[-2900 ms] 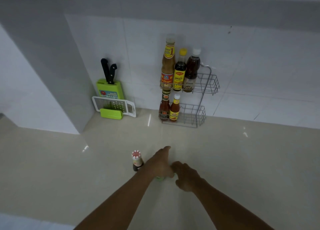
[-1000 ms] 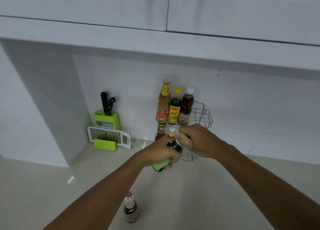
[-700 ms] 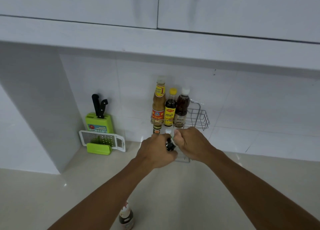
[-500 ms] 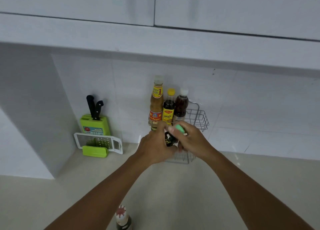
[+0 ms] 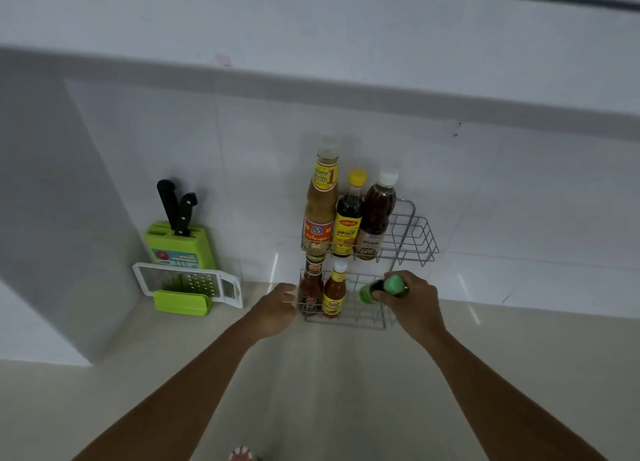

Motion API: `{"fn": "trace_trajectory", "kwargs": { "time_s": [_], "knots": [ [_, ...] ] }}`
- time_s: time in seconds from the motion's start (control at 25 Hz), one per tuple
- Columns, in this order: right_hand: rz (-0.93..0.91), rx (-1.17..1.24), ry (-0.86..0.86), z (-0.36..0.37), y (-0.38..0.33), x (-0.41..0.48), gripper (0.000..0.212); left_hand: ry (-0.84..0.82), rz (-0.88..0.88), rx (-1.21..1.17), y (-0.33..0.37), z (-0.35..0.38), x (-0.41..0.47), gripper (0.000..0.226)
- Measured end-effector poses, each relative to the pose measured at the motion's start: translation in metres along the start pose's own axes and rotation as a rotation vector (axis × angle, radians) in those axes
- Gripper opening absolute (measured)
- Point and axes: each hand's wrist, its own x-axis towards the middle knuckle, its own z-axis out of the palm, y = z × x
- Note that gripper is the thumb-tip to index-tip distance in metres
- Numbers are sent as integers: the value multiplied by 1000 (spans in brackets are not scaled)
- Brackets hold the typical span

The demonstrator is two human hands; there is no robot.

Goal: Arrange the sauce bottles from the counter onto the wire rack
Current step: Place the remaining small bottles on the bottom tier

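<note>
My right hand (image 5: 412,301) grips a dark bottle with green ends (image 5: 382,288), held tilted in front of the lower shelf of the two-tier wire rack (image 5: 415,238). My left hand (image 5: 277,308) hovers with fingers apart just left of the rack's lower tier. Three tall bottles (image 5: 348,218) stand on the upper shelf. Two small red sauce bottles (image 5: 323,292) stand at the left of the lower shelf. The red-and-white cap of another bottle (image 5: 242,455) peeks in at the bottom edge, on the counter.
A green knife block (image 5: 180,242) with two black-handled knives stands left of the rack against the tiled wall. A white and green grater (image 5: 187,287) leans in front of it. The beige counter (image 5: 329,391) stretches toward me. A cabinet underside hangs overhead.
Both hands held the green bottle together before; now my left hand has let go and drawn left. My right hand carries the bottle alone, lower and to the right by the lower shelf.
</note>
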Motion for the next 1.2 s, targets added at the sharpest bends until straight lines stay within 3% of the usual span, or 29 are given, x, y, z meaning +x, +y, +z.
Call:
{"fn": "trace_trajectory", "kwargs": {
  "time_s": [0.12, 0.28, 0.4, 0.68, 0.88, 1.2],
  "knots": [
    [16, -40, -13, 26, 11, 17, 32, -24, -51, -56, -3, 16, 9, 70],
    [44, -190, -140, 50, 19, 47, 46, -34, -15, 18, 0, 27, 23, 80],
    [85, -243, -223, 62, 26, 65, 64, -33, 0, 33, -10, 30, 39, 75],
    [71, -332, -308, 79, 38, 77, 69, 13, -53, -14, -24, 32, 53, 61],
    [139, -289, -370, 69, 47, 75, 90, -7, -60, -57, -43, 28, 58, 65],
    [119, -368, -224, 39, 29, 11, 94, -121, -63, 42, -115, -18, 1, 47]
  ]
}}
